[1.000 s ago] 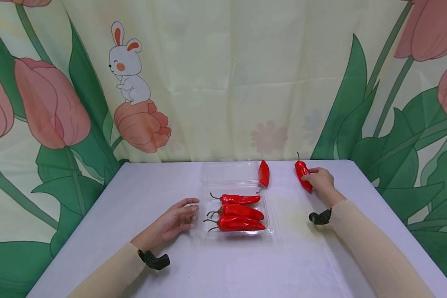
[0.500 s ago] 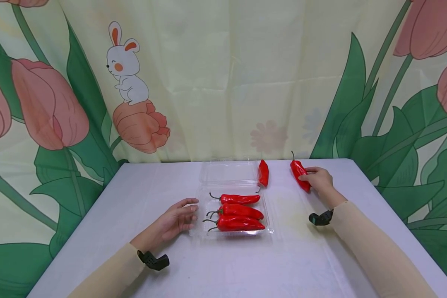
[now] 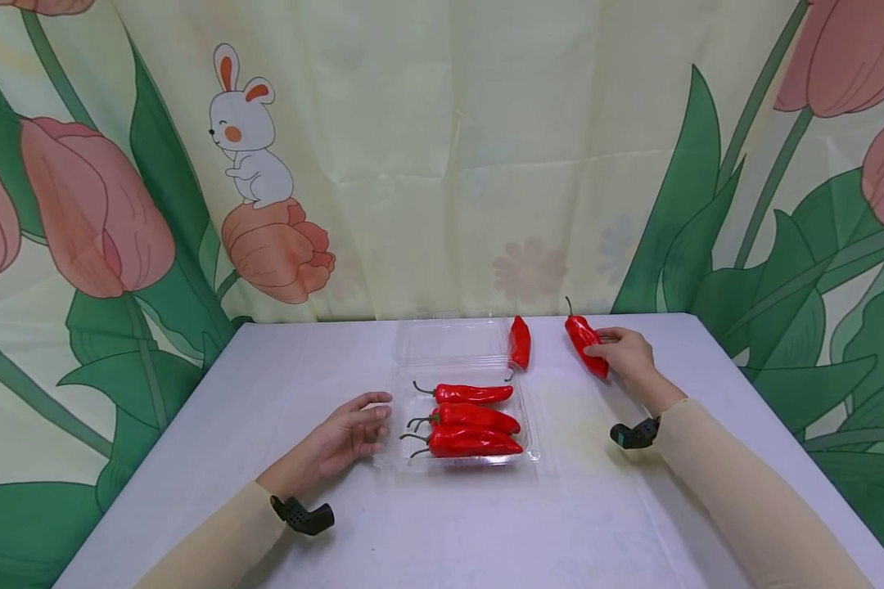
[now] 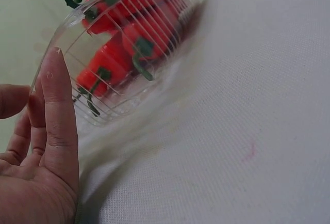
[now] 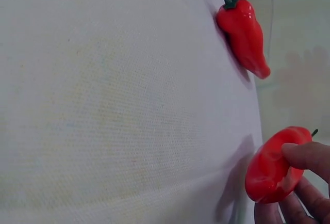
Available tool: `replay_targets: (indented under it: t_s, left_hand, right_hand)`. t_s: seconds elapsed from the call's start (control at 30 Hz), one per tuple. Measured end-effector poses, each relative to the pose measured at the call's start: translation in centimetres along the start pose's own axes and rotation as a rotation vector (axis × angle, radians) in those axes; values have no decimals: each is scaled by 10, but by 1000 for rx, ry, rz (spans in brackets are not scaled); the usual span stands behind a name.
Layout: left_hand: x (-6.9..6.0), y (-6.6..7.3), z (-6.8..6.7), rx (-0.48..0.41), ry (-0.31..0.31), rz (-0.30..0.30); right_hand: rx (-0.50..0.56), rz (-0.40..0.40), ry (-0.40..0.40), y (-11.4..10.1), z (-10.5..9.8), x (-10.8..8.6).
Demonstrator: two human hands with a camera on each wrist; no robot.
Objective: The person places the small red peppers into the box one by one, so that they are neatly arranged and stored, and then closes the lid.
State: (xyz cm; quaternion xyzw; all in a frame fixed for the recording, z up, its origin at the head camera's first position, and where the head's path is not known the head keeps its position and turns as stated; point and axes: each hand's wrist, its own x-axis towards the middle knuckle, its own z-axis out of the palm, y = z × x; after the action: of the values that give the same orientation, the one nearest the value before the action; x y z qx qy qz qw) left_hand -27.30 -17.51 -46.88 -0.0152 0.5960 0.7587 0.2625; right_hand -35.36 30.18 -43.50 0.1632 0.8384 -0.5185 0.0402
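In the head view my right hand (image 3: 622,356) grips a red chili pepper (image 3: 580,335) at the back right, stem pointing away. The right wrist view shows the thumb across this pepper (image 5: 270,170), which is above its shadow. My left hand (image 3: 349,433) rests at the left side of a clear plastic box (image 3: 534,456), fingers loosely bent and spread. In the left wrist view a fingertip and the thumb (image 4: 59,105) are at the box's rim. Several red peppers (image 3: 475,442) lie inside the box, stems to the left.
The box's clear lid (image 3: 453,342) is folded back behind it. One more red pepper (image 3: 520,343) lies on the white tablecloth (image 3: 582,515) beside the lid's right edge. A curtain printed with tulips and a rabbit (image 3: 250,147) hangs behind the table.
My right hand has shifted slightly left with the pepper in its grip. The left hand and the box with its peppers have stayed in place.
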Motion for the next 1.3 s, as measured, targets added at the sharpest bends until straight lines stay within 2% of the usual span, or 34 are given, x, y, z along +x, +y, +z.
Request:
replay_targets:
  t_s: [0.4, 0.6, 0.87, 1.3]
  left_hand:
    - [-1, 0, 0, -1, 4, 0]
    - [0, 0, 0, -4, 2, 1]
    - [0, -1, -1, -5, -6, 0]
    - [-2, -1, 0, -9, -19, 13]
  right_hand:
    - [-42, -59, -21, -17, 0, -19]
    - [-36, -77, -61, -26, 6, -27]
    - [-17, -145, -121, -40, 18, -41]
    - [11, -173, -192, -48, 29, -46]
